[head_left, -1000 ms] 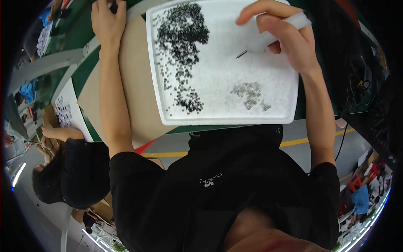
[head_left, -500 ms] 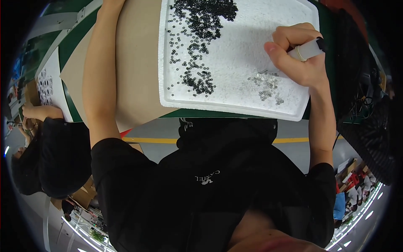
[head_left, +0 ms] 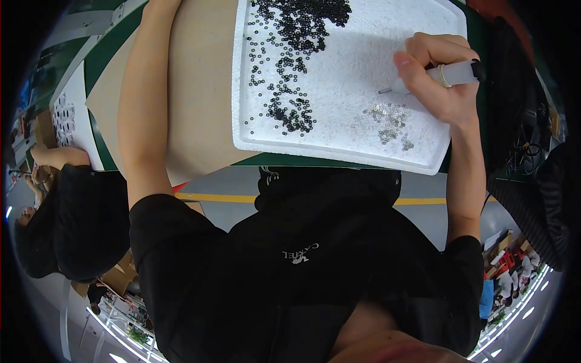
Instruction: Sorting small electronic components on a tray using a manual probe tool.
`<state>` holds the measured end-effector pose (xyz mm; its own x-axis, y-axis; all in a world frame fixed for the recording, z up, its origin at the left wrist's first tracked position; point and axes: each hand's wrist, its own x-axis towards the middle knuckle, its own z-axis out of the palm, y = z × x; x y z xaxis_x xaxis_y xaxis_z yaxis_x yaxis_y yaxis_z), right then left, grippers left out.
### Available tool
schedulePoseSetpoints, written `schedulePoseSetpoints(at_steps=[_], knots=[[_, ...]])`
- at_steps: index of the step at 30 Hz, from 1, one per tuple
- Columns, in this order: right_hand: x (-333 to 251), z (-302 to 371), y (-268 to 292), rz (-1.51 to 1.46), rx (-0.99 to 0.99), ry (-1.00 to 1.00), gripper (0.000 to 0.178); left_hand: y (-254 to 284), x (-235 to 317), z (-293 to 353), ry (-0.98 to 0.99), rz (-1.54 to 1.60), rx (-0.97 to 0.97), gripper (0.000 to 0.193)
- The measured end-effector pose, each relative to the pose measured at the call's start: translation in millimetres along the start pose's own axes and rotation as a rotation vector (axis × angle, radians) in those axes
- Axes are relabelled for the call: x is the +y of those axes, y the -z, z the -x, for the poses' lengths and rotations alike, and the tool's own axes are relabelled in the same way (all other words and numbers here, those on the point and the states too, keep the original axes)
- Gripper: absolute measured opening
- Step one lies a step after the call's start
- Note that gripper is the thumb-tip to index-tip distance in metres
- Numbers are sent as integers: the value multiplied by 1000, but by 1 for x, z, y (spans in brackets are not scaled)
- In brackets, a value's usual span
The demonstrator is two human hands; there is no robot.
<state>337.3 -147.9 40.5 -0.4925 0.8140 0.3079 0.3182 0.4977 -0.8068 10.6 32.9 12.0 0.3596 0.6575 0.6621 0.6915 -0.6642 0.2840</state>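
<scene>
My right hand (head_left: pixel 440 75) is closed around a white pen-shaped tool (head_left: pixel 461 72) with a dark end and a pale band around its body. Its thin metal tip (head_left: pixel 386 91) is over the white tray (head_left: pixel 339 152), just beyond a patch of small clear rings (head_left: pixel 390 118). Whether the tip touches the tray or carries anything is too small to tell. Many small black rings (head_left: pixel 290 115) lie scattered along the tray's left side, densest at the far end. My left forearm (head_left: pixel 144 91) reaches up past the far edge of the picture, so the left hand is out of sight.
Brown board or paper (head_left: pixel 203 91) lies under the tray's left side on a green table (head_left: pixel 296 162). A dark fabric-like item (head_left: pixel 505 91) sits right of the tray. Another person (head_left: pixel 85 218) is at the left, near a white sheet with dark shapes (head_left: pixel 68 124).
My right hand and the tool have moved slightly right, and the tip now shows farther from the clear rings. The tray appears shifted a little right in the picture.
</scene>
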Motion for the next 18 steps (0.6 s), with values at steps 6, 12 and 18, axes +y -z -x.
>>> schedulePoseSetpoints(at_steps=[6, 12, 18], knots=[[6, 0, 3, -7, 12, 61, 30, -1, -4, 2, -15, 27, 4, 23], [7, -1, 2, 4, 18, 66, 30, 0, -3, 1, -21, 21, -3, 24], [8, 0, 2, 14, -9, 108, 29, 0, -3, 1, -15, 20, -10, 24]])
